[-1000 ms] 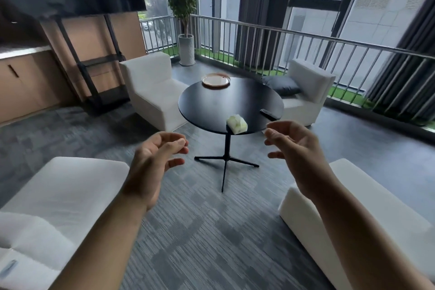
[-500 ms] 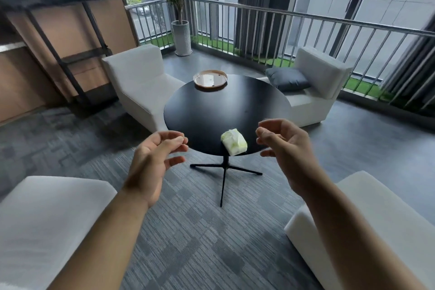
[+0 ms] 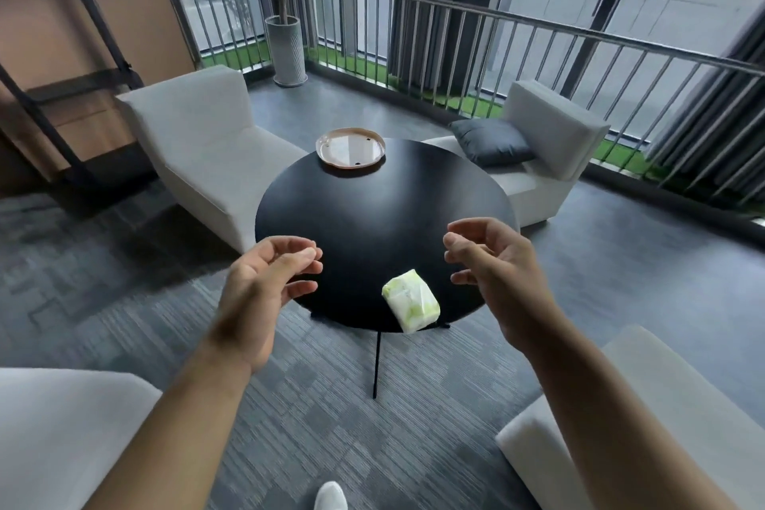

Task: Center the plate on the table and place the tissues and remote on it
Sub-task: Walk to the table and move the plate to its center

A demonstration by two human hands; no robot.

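Grey patterned carpet point(image 3: 343, 418), white low armchairs point(image 3: 198, 149) around a round black bench point(image 3: 372, 228), dark cushion point(image 3: 490, 141) on the far chair, potted tree point(image 3: 283, 12) by a metal railing point(image 3: 455, 37), tall windows, daylight, wood-panelled wall point(image 3: 74, 33) left.

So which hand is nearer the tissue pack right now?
Right. The right hand hovers just right of the tissue pack; the left hand is farther off to its left.

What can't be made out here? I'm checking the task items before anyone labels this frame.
- Remote: not visible in the head view; the right hand covers the table edge where it might lie.
- Tissue pack: print too small to read.
- Plate: dark specks, too small to identify.
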